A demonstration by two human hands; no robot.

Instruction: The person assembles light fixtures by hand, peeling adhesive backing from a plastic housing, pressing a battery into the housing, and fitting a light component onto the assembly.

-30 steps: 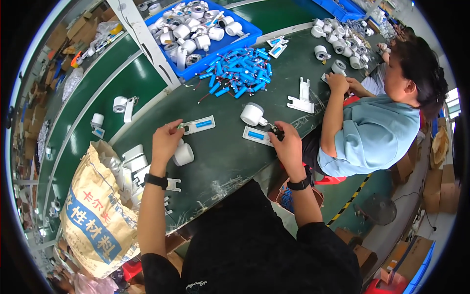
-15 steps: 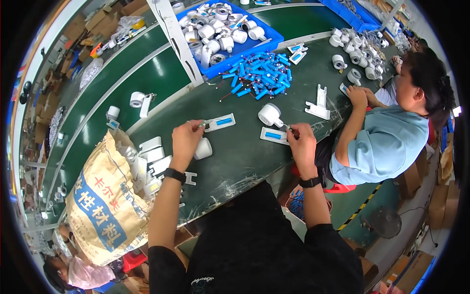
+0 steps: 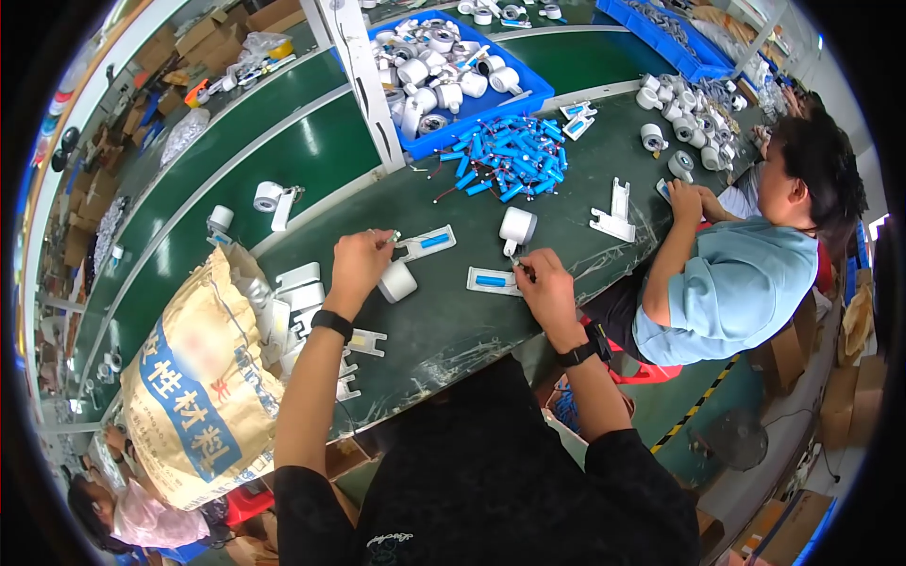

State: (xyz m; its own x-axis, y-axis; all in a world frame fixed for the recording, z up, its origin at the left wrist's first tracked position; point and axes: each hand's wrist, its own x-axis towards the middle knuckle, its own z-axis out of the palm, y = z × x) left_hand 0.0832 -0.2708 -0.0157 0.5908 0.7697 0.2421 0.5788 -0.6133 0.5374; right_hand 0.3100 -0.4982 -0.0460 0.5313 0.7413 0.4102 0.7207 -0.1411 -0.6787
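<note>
My left hand is closed in a pinch on a small pale wire connector, at the end of a white holder with a blue battery in it. Below those fingers a white round lamp head lies on the table. My right hand is also pinched closed, at the end of a second white holder containing a blue battery. What its fingertips hold is too small to make out. Just above them, another white round head points its stem toward the fingers.
Beyond my hands lies a pile of blue batteries, with a blue bin of white heads behind it. A paper sack and white plastic parts are at left. A co-worker sits at right, near more heads.
My right hand has moved left, and the holder beside it has shifted left too. The head above it has turned so its stem points down. My left hand stays nearly in place.
</note>
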